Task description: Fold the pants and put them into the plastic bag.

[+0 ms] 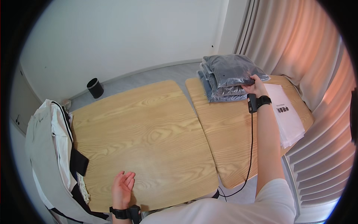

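Observation:
A stack of dark folded garments in clear plastic bags stands at the far right, on the right-hand wooden table (231, 149). My right hand (256, 88) reaches out to it and is closed on the near right edge of the top bagged garment (233, 69), with the thumb on top and the other fingers partly hidden beneath. My left hand (123, 186) is empty, palm up with its fingers apart, over the near edge of the left-hand wooden table (149, 130).
White plastic bags (285, 115) with dark print lie right of the stack. Clothes (48, 142) in grey, white and black drape along the left table's left edge. Beyond stands a black bin (95, 88). A curtain (313, 48) hangs at right; a cable (249, 164) trails from my right wrist.

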`<state>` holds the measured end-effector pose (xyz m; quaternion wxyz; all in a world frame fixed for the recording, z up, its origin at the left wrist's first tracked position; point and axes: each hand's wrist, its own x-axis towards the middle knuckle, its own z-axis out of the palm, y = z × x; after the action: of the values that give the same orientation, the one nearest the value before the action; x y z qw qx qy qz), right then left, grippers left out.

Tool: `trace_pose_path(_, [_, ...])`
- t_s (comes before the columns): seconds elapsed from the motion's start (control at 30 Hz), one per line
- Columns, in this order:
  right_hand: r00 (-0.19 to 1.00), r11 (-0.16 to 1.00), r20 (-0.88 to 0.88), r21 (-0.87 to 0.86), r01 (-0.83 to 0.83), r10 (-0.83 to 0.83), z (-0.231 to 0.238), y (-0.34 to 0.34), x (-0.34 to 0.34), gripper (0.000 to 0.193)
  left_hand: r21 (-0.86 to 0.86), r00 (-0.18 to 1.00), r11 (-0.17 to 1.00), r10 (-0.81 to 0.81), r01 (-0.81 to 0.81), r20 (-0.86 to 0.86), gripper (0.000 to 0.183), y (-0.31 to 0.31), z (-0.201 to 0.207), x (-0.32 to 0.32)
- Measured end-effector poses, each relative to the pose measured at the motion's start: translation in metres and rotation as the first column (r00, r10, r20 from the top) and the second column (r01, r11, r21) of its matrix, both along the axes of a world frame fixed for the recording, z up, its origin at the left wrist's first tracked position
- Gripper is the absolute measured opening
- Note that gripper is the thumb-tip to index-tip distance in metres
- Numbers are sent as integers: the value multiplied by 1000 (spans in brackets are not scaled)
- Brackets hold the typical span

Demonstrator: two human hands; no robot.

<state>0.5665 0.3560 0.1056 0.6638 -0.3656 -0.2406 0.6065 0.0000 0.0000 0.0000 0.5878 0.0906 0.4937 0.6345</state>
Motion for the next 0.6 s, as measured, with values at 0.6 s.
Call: trace_pose_path(0.6, [905,931,403,261,-254,134,56,-197,-168,20,170,964,984,87,-44,-252,35,-54,59,-58])
